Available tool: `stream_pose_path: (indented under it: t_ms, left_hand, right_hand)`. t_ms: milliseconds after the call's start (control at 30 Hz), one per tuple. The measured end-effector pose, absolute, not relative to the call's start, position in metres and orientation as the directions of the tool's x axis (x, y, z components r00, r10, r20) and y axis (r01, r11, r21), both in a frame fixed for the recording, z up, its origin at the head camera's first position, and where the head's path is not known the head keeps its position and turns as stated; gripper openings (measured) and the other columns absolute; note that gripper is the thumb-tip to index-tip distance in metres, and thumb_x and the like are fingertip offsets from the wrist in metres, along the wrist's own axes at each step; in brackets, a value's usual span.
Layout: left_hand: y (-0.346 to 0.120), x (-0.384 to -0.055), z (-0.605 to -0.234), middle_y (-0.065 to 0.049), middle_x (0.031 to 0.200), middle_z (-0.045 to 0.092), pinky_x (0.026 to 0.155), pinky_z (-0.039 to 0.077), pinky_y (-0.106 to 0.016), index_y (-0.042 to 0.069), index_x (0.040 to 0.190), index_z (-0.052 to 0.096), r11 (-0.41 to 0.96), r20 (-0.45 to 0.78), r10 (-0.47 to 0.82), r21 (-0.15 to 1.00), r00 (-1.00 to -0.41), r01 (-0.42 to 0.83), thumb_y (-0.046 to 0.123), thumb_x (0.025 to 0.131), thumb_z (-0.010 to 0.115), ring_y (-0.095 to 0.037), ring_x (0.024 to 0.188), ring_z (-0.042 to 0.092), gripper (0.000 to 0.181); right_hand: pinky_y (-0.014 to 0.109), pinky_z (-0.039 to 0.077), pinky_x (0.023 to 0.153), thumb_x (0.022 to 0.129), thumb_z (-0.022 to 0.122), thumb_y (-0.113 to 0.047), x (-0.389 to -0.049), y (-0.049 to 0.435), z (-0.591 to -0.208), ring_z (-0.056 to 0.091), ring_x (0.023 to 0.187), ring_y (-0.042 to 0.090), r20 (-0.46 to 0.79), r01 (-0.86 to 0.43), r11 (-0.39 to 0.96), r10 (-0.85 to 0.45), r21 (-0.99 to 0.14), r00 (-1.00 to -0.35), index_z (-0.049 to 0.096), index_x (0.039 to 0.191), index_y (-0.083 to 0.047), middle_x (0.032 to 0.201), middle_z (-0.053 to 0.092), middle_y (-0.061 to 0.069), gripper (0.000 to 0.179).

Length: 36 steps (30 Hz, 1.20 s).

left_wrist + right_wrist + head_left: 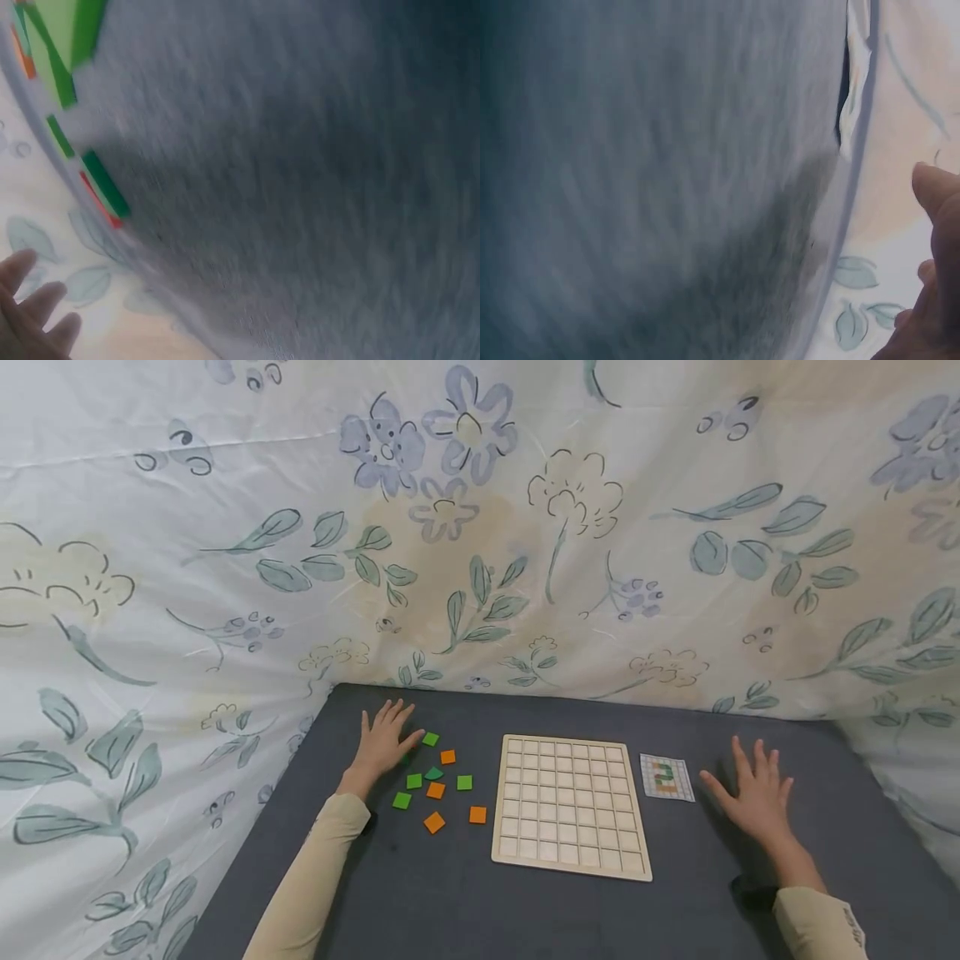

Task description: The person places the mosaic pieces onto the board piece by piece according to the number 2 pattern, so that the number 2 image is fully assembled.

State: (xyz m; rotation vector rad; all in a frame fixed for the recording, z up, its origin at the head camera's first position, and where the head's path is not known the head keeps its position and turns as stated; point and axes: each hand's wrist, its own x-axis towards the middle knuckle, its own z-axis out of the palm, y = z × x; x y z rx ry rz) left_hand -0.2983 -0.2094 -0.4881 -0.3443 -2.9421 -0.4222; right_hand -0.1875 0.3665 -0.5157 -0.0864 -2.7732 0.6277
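Observation:
My left hand (381, 742) is at the far left, fingers spread and holding nothing, its thumb tip close to a green square tile (430, 739). Beside it lie several loose tiles, among them an orange square (435, 790), a green square (402, 800) and a darker green piece (434, 773). The left wrist view also shows a dark green tile (105, 184) with a red edge behind it; in the head view the hand mostly hides that area. On the right, my right hand (753, 793) has its fingers spread and holds nothing. A small card (666, 777) with a coloured grid pattern lies to its left.
Between the hands lies a pale wooden board (567, 804) with a grid of square recesses. The dark tabletop (420, 902) ends at the back against a floral cloth (480, 568), which also hangs along the left side.

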Motion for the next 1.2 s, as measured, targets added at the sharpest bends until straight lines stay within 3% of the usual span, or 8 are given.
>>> stream_pose_path:
  t_ms: [367,567,767,1200]
  left_hand:
    - [-0.191,-0.285,-0.489,-0.015,0.146,0.035,0.107,0.006,-0.068,0.014,0.138,0.046,0.905,0.183,0.279,0.279,-0.943,0.322,0.043,0.089,0.057,-0.036,0.138,0.023,0.057]
    - [-0.187,-0.28,-0.489,-0.013,0.145,0.037,0.107,0.008,-0.067,0.017,0.136,0.048,0.904,0.153,0.311,0.256,-0.938,0.341,0.045,0.087,0.06,-0.036,0.137,0.025,0.058]
    - [-0.183,-0.277,-0.491,-0.009,0.136,0.048,0.108,0.014,-0.066,0.02,0.127,0.058,0.906,0.143,0.327,0.233,-0.934,0.353,0.044,0.083,0.066,-0.034,0.13,0.036,0.051]
    - [-0.176,-0.275,-0.491,-0.005,0.117,0.055,0.108,0.018,-0.063,0.023,0.109,0.068,0.901,0.133,0.331,0.251,-0.934,0.355,0.038,0.079,0.072,-0.032,0.119,0.044,0.034]
  right_hand:
    - [0.08,0.002,0.093,0.091,0.053,-0.043,-0.168,0.336,-0.519,-0.003,0.135,0.053,0.276,-0.079,0.885,0.058,-0.458,-0.959,0.007,0.15,-0.009,0.147,0.005,0.036,0.082]
    - [0.08,0.004,0.093,0.089,0.056,-0.042,-0.161,0.324,-0.513,-0.002,0.135,0.053,0.264,-0.111,0.877,0.018,-0.467,-0.964,0.01,0.15,-0.01,0.147,0.007,0.036,0.083]
    - [0.081,0.004,0.092,0.088,0.059,-0.043,-0.155,0.318,-0.511,-0.003,0.135,0.052,0.241,-0.157,0.871,-0.046,-0.465,-0.969,0.013,0.15,-0.014,0.148,0.005,0.033,0.083]
    - [0.083,0.012,0.086,0.083,0.067,-0.037,-0.139,0.3,-0.516,0.008,0.132,0.057,0.171,-0.258,0.828,-0.198,-0.498,-0.965,0.034,0.144,-0.012,0.148,0.013,0.033,0.074]
